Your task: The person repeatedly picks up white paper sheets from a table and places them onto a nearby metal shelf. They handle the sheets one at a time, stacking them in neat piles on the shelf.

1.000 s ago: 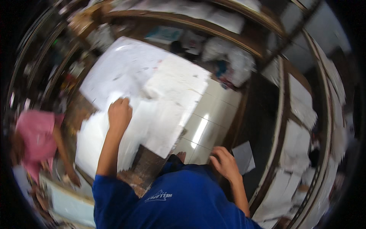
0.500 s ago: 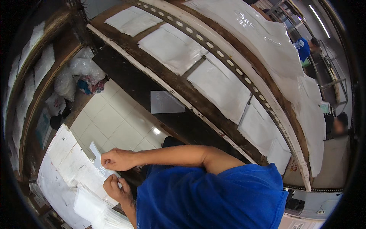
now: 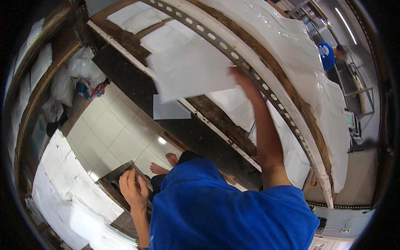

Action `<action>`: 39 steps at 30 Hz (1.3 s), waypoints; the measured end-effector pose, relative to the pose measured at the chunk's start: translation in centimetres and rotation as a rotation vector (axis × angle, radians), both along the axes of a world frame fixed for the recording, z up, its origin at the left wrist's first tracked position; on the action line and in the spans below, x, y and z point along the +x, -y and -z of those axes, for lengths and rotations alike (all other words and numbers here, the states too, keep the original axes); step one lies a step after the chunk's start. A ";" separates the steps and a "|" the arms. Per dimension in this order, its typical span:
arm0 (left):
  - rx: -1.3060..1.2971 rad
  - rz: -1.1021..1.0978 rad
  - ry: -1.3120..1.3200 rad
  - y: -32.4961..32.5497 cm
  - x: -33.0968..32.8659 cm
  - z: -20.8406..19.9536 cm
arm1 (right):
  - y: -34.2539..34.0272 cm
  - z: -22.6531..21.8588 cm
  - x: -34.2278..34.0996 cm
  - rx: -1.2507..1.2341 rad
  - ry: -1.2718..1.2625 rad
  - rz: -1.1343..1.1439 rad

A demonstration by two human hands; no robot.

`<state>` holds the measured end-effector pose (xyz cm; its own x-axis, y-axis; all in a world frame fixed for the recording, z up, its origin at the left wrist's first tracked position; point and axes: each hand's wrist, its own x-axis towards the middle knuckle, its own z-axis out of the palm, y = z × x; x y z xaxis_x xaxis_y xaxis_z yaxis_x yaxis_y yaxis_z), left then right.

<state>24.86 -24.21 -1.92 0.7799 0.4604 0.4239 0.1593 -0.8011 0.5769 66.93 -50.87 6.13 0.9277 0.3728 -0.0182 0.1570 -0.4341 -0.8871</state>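
Note:
My right hand (image 3: 241,79) reaches out over the shelf and grips the edge of a large thin white sheet (image 3: 187,68). The sheet is motion-blurred and tilts out over the shelf's front edge; whether it is paper or plastic I cannot tell. My left hand (image 3: 133,187) hangs above the near end of the white-topped table, empty, its fingers loosely bent and apart. A small translucent printed sheet (image 3: 168,109) lies on the dark board (image 3: 129,79) below the shelf. Near my left forearm, a stack of white sheets (image 3: 91,223) lies on the table (image 3: 54,175).
The shelf (image 3: 227,106) carries several white stacks. Above it runs a perforated metal rail (image 3: 223,45), with plastic-covered white material (image 3: 291,54) beyond. Plastic bags (image 3: 62,89) fill the left rack. My feet (image 3: 160,168) stand on the tiled floor (image 3: 118,125). A person in blue (image 3: 326,56) is far right.
My right hand has left the small printed sheet at the table and swung right to the shelf, where it now holds a large white sheet. My left hand no longer holds the printed sheet.

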 end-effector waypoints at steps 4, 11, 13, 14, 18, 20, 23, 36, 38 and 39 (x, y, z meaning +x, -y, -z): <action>-0.028 -0.030 -0.066 0.2 -1.0 1.7 | 12.2 1.3 5.6 -0.105 0.012 0.313; -0.107 -0.112 -0.132 1.4 -0.7 3.1 | 21.8 8.8 12.3 -0.355 -0.028 0.560; -0.138 -0.118 -0.136 1.8 -0.4 3.2 | 23.3 11.0 13.6 -0.423 -0.039 0.585; -0.148 -0.126 -0.126 2.0 -0.4 3.2 | 23.9 11.9 14.6 -0.456 -0.044 0.583; -0.168 -0.129 -0.149 1.9 -0.5 3.5 | 25.9 12.2 18.3 -0.593 -0.060 0.545; -0.160 -0.161 -0.167 1.7 -0.2 3.3 | 22.6 11.3 15.3 -0.548 -0.001 0.711; -0.192 -0.193 -0.209 0.3 -1.4 3.0 | 20.1 9.2 12.5 -0.199 0.041 0.496; -0.253 -0.274 -0.209 -3.8 -6.1 4.6 | 20.4 8.1 12.2 -0.417 0.078 0.534; -0.271 -0.266 -0.221 -3.7 -6.4 4.8 | 19.9 8.2 12.1 -0.474 0.141 0.573; -0.268 -0.259 -0.223 -3.6 -6.5 4.9 | 19.6 8.2 12.1 -0.471 0.149 0.584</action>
